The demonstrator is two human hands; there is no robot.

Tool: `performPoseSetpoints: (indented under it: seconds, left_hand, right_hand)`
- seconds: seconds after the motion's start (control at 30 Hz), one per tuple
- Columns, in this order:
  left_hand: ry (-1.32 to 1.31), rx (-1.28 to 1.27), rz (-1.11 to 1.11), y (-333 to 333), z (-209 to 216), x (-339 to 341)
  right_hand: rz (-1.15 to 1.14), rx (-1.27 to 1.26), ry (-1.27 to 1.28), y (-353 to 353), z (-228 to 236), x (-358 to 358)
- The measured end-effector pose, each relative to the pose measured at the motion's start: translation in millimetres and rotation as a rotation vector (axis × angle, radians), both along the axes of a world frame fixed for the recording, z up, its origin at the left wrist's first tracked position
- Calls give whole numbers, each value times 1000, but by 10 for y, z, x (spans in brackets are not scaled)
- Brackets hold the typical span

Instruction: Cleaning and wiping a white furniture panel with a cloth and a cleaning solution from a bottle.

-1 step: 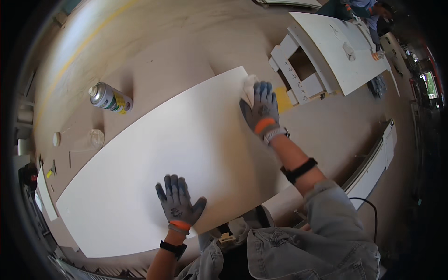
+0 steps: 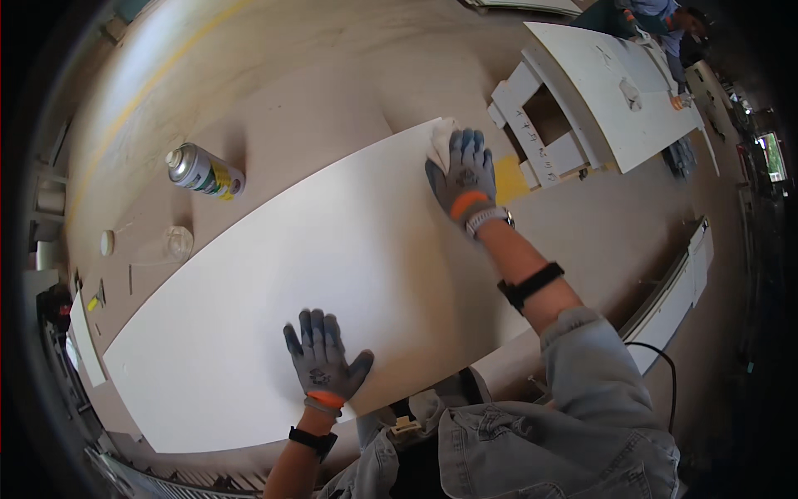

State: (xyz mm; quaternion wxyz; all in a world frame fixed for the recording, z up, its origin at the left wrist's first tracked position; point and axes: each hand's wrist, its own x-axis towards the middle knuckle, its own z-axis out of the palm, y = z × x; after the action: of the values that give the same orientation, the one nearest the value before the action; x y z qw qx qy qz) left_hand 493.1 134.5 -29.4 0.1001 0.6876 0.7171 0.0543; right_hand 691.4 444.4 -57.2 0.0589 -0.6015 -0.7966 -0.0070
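Note:
A large white panel (image 2: 274, 249) lies flat below me. My left hand (image 2: 326, 356), in a grey and blue work glove with an orange cuff band, rests flat on it near the close edge, fingers spread and nothing in them. At the panel's far right corner, my right hand (image 2: 462, 179) wears a matching glove and presses a bunched white cloth (image 2: 441, 148) onto the surface. Part of the cloth shows beside the thumb and index finger; the rest is hidden beneath the palm.
Beyond the panel's left edge stand a spray can (image 2: 204, 171), a clear cup (image 2: 178, 244) and a white lid (image 2: 107, 243). A second white panel (image 2: 582, 75) rests on a box-like base (image 2: 532, 137) at far right, with a co-worker (image 2: 657, 21) behind. A black cable (image 2: 669, 370) curves near my right side.
My right hand has slid slightly left and farther away along the panel's corner with the cloth. My left hand keeps its place on the panel. The whole view has shifted a little.

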Motion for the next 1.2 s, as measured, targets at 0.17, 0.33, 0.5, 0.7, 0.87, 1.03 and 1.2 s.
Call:
performPoseSetpoints:
  seconds: [0.17, 0.33, 0.5, 0.7, 0.87, 1.03, 1.2]
  left_hand:
    - [25, -26, 17, -10, 17, -10]
    - [74, -49, 16, -12, 44, 19]
    - [72, -43, 35, -11, 15, 16]
    - [66, 1, 34, -53, 24, -2]
    - [76, -30, 13, -35, 68, -17]
    - [68, 66, -21, -78, -11, -44]
    - [51, 82, -40, -87, -29, -34]
  right_hand:
    - [104, 24, -12, 174, -52, -930]
    - [623, -118, 134, -801, 42, -2142]
    - [808, -160, 284, -925, -7, -2245]
    - [268, 106, 294, 335, -54, -461]
    - [325, -40, 383, -104, -110, 725]
    - [143, -124, 252, -1116, -69, 1266]
    - [42, -155, 53, -2045, 89, 1429]
